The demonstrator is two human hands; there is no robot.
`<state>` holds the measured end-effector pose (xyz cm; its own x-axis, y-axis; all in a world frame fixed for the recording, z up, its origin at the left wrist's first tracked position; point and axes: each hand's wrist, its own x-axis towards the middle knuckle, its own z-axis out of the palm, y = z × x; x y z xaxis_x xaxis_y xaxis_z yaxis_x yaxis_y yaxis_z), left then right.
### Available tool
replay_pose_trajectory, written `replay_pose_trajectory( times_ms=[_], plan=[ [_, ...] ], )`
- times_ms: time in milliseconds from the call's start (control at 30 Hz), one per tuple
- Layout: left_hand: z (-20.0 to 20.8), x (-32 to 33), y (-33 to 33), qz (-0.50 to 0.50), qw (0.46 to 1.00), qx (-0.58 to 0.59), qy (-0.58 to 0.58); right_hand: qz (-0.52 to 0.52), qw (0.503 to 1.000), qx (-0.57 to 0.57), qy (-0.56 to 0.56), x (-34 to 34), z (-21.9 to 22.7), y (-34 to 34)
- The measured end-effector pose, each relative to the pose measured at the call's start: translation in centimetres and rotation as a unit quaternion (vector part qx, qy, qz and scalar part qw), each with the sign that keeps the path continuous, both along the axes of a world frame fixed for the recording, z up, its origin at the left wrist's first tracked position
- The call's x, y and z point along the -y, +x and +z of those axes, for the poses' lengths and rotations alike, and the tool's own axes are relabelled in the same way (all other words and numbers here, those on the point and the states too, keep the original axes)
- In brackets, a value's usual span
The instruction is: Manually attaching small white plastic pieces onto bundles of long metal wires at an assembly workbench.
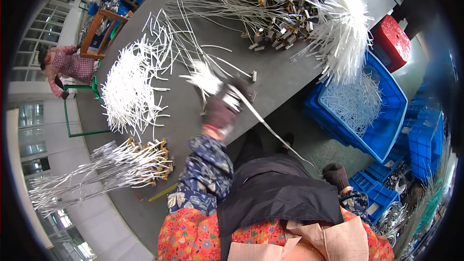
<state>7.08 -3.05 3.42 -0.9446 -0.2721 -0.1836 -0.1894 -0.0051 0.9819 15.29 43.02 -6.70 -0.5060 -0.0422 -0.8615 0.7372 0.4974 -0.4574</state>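
Note:
My left hand (224,108), in a dark maroon glove, is over the table, closed around a bunch of short white tubes (205,78) and slightly blurred. From it a long white wire (266,124) slants down over the table's edge toward my right hand (335,176). That hand, also gloved, is low at the right with its fingers curled. The thin tail of the wire comes close to it, but whether the fingers grip it is too small to see. On the table past my left hand, a wire with a small metal end piece (253,75) lies loose.
White tubes lie heaped (130,87) on the grey table (193,34). Wired metal parts (285,14) pile at the far side beside a clear-white strand bundle (343,29). A wire bundle (111,169) lies left. A blue bin (314,108) and red stool (394,43) stand right; another person (72,65) is far left.

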Motion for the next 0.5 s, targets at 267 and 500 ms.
replay_pose_trajectory(
  times_ms=[267,500],
  plan=[
    [-6.2,1.0,-0.5,0.154,0.981,0.052,-0.106,0.041,0.947,-0.175,-0.268,22.1,5.9,-13.4],
    [-13.4,10.3,-1.3,0.085,0.974,-0.157,0.142,0.270,0.814,-0.513,0.041,29.9,8.1,-23.4]
  ],
)
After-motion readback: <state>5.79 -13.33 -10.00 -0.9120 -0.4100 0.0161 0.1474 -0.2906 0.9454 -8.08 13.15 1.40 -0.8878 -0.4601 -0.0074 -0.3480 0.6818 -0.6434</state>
